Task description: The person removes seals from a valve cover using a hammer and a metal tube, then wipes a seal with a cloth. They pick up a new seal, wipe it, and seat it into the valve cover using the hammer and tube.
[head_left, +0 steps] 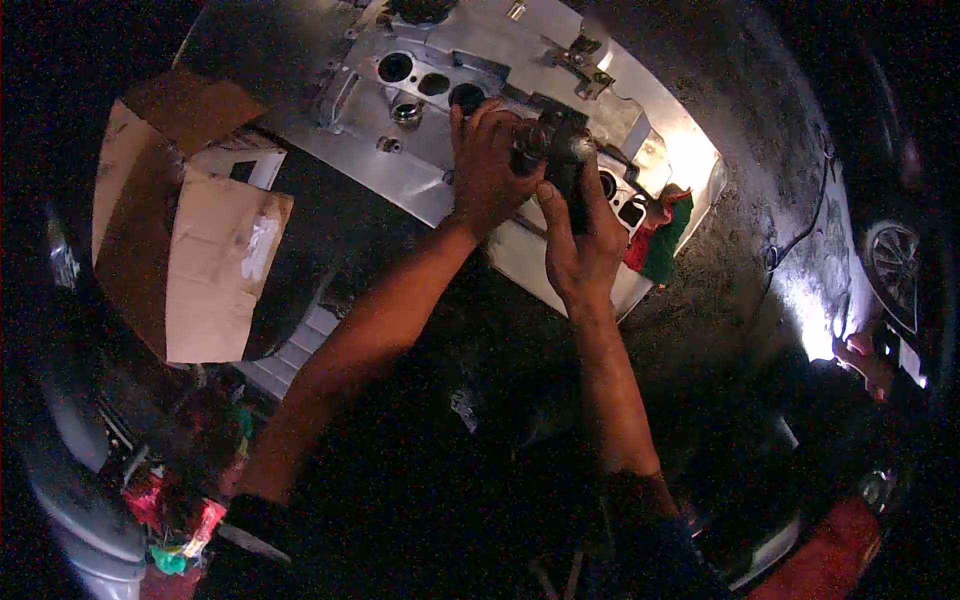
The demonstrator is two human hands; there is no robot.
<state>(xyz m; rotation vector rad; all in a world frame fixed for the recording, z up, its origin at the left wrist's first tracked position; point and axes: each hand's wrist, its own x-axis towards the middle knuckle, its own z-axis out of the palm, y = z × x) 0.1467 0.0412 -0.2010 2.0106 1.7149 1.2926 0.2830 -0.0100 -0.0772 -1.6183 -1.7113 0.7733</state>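
Observation:
Both my hands are raised over a pale metal panel at the top middle. My left hand [492, 165] curls its fingers around the left side of a dark, bulky mechanical part [566, 160]. From the near right side, my right hand [585, 250] grips the same part between thumb and fingers. A bright spot shines on the part's top; its exact kind is hard to make out in the dim light. Beside my left hand, a silvery metal piece with round dark openings [395, 68] lies on the panel [420, 185]. A small metal ring-shaped piece [405, 108] sits there too.
An opened cardboard box [215, 265] stands at the left. A red and green cloth [664, 240] lies at the panel's right edge. Small metal brackets [590, 70] rest further back. At the far right, another person's hand [868, 360] is near a bright light and a wheel [891, 262].

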